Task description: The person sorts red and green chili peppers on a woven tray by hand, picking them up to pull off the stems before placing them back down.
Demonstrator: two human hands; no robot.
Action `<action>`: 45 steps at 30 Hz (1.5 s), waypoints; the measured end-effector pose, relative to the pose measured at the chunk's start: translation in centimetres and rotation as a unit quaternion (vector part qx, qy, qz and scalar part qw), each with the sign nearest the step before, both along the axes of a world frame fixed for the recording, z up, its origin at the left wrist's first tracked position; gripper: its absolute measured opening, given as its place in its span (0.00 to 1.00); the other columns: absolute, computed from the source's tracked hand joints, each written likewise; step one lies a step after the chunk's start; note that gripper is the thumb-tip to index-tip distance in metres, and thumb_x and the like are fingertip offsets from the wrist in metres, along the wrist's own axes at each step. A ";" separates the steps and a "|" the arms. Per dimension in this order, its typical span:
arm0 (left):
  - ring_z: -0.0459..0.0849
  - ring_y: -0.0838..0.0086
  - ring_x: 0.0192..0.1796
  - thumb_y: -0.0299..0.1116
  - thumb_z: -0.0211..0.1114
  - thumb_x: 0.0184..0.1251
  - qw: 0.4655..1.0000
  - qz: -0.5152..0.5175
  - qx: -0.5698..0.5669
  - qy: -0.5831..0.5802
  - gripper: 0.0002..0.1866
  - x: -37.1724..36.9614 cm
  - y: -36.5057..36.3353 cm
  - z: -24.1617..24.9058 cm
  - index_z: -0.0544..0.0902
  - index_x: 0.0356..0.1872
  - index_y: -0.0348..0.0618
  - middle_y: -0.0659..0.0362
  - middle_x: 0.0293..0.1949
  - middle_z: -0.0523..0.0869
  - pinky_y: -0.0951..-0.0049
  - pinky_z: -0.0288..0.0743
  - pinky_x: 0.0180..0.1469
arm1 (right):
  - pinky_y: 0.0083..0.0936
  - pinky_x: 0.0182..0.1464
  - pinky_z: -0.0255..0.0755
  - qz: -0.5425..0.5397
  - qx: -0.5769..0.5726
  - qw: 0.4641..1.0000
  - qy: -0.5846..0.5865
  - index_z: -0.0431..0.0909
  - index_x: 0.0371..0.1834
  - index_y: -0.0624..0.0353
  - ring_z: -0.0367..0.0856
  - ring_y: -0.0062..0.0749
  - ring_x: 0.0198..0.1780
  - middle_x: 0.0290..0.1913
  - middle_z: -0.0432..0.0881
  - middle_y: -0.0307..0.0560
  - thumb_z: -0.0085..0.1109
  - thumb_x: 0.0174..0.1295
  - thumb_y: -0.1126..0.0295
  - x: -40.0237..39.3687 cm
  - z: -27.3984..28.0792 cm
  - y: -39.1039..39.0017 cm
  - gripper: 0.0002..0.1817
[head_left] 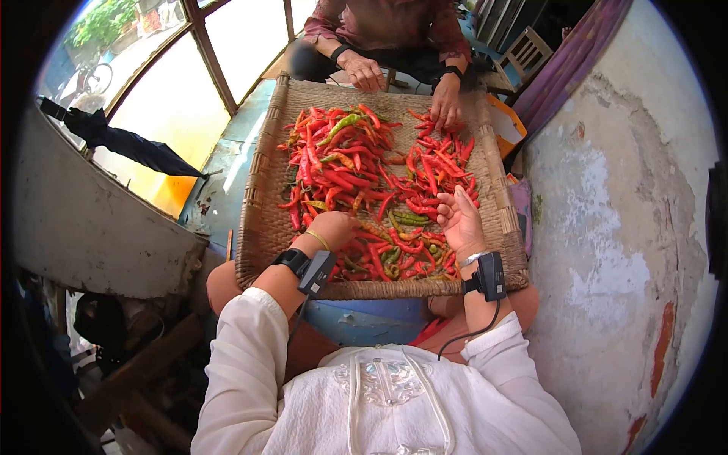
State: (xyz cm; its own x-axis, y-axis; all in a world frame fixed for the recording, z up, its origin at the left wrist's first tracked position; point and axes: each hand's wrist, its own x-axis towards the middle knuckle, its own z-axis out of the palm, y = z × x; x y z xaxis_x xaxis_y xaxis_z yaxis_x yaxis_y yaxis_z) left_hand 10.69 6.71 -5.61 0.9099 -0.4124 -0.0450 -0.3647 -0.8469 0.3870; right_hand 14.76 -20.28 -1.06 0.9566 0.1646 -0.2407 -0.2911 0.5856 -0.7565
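Note:
A shallow woven basket tray (265,178) lies across my knees, heaped with red chili peppers (334,182). My left hand (335,229) is over the near left part of the heap, its back toward me and its fingers curled downward. What those fingers hold, if anything, is hidden. At the right side of the tray, my right hand (460,220) is raised above the chilies with its palm turned inward. Its fingers are loosely bent and somewhat apart, and I see nothing in the palm. Close by, between my hands, lie green chili peppers (409,218).
Across the tray sits another person (387,30), one hand (446,105) touching the chilies and the other (365,73) above the far edge. A folded dark umbrella (136,144) is at the left by the window. A worn plaster wall (607,227) stands close on the right.

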 end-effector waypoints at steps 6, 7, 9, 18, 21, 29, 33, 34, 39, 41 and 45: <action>0.79 0.60 0.40 0.37 0.56 0.52 0.997 0.003 0.067 0.031 0.11 -0.2 -0.7 0.6 0.80 0.33 0.44 0.54 0.36 0.79 0.63 0.74 0.41 | 0.13 0.23 0.69 0.222 -0.268 0.937 0.020 0.69 0.49 0.63 0.75 0.18 0.25 0.30 0.78 0.40 0.52 0.59 0.69 -0.4 -0.5 2.6 0.16; 0.79 0.61 0.40 0.37 0.56 0.52 0.996 0.001 0.086 0.039 0.10 -0.2 -0.8 1.1 0.80 0.33 0.44 0.54 0.37 0.79 0.63 0.74 0.41 | 0.13 0.23 0.69 0.222 -0.269 0.937 0.020 0.69 0.49 0.63 0.75 0.18 0.25 0.30 0.78 0.40 0.52 0.59 0.69 -0.6 -0.9 3.2 0.16; 0.80 0.61 0.40 0.36 0.55 0.52 0.993 0.000 0.105 0.049 0.10 -0.2 -0.9 1.3 0.80 0.33 0.45 0.54 0.38 0.79 0.62 0.74 0.40 | 0.12 0.22 0.67 0.310 -0.417 0.850 -0.092 0.72 0.47 0.64 0.73 0.14 0.25 0.29 0.77 0.38 0.53 0.58 0.69 -1.0 -1.6 4.4 0.15; 0.80 0.61 0.37 0.34 0.54 0.52 0.997 -0.002 0.073 0.003 0.08 -0.4 -0.8 1.6 0.79 0.29 0.45 0.54 0.34 0.81 0.62 0.74 0.37 | 0.30 0.42 0.71 0.339 -0.565 0.675 -0.332 0.76 0.41 0.60 0.78 0.40 0.38 0.36 0.80 0.50 0.59 0.49 0.64 -0.9 -4.2 6.7 0.17; 0.80 0.60 0.32 0.36 0.59 0.50 0.999 0.006 0.036 0.003 0.07 -0.3 -1.0 2.5 0.77 0.27 0.45 0.53 0.26 0.80 0.61 0.73 0.35 | 0.33 0.41 0.70 0.266 -0.633 0.590 -0.425 0.77 0.37 0.59 0.77 0.45 0.38 0.34 0.80 0.50 0.58 0.50 0.60 -1.3 -3.2 6.7 0.16; 0.79 0.57 0.30 0.38 0.60 0.50 0.999 0.019 -0.046 -0.010 0.10 -0.8 -0.5 3.3 0.79 0.31 0.45 0.52 0.23 0.80 0.61 0.72 0.34 | 0.21 0.24 0.64 0.370 -0.446 0.795 -0.180 0.75 0.29 0.61 0.71 0.23 0.18 0.15 0.73 0.39 0.52 0.57 0.64 -1.0 -0.5 5.1 0.10; 0.79 0.58 0.29 0.37 0.59 0.50 0.999 0.045 -0.023 -0.015 0.08 0.0 0.2 1.7 0.79 0.28 0.46 0.53 0.22 0.80 0.60 0.72 0.34 | 0.15 0.18 0.60 0.270 -0.412 0.860 -0.130 0.74 0.30 0.62 0.67 0.16 0.17 0.15 0.71 0.34 0.49 0.61 0.65 0.7 0.9 1.6 0.11; 0.79 0.58 0.29 0.37 0.58 0.50 0.999 0.046 -0.022 -0.016 0.07 0.0 0.2 1.6 0.79 0.27 0.46 0.53 0.22 0.80 0.60 0.73 0.33 | 0.13 0.19 0.62 0.211 -0.397 0.888 -0.101 0.71 0.38 0.63 0.68 0.15 0.17 0.17 0.72 0.34 0.49 0.61 0.65 1.3 1.5 1.0 0.11; 0.80 0.59 0.29 0.36 0.58 0.50 0.999 0.025 -0.019 -0.028 0.07 -0.4 0.0 1.5 0.80 0.25 0.47 0.54 0.22 0.80 0.61 0.73 0.33 | 0.33 0.36 0.72 -0.115 -0.755 0.585 -0.274 0.64 0.54 0.58 0.75 0.40 0.36 0.38 0.73 0.51 0.58 0.52 0.66 2.3 -1.2 0.2 0.26; 0.80 0.59 0.29 0.36 0.58 0.50 0.999 0.020 -0.040 -0.029 0.06 -0.3 -0.1 1.9 0.80 0.26 0.47 0.54 0.23 0.80 0.61 0.73 0.33 | 0.37 0.43 0.69 -0.020 -0.756 0.553 -0.349 0.68 0.49 0.55 0.71 0.48 0.45 0.42 0.69 0.52 0.64 0.45 0.67 0.4 0.5 1.8 0.26; 0.80 0.62 0.33 0.37 0.57 0.50 0.998 -0.037 -0.048 0.001 0.07 -0.5 -0.4 2.4 0.82 0.27 0.50 0.56 0.27 0.82 0.63 0.74 0.36 | 0.36 0.42 0.69 0.286 -0.676 0.526 -0.429 0.75 0.32 0.56 0.75 0.43 0.41 0.33 0.75 0.48 0.58 0.47 0.65 -0.8 -2.2 4.2 0.10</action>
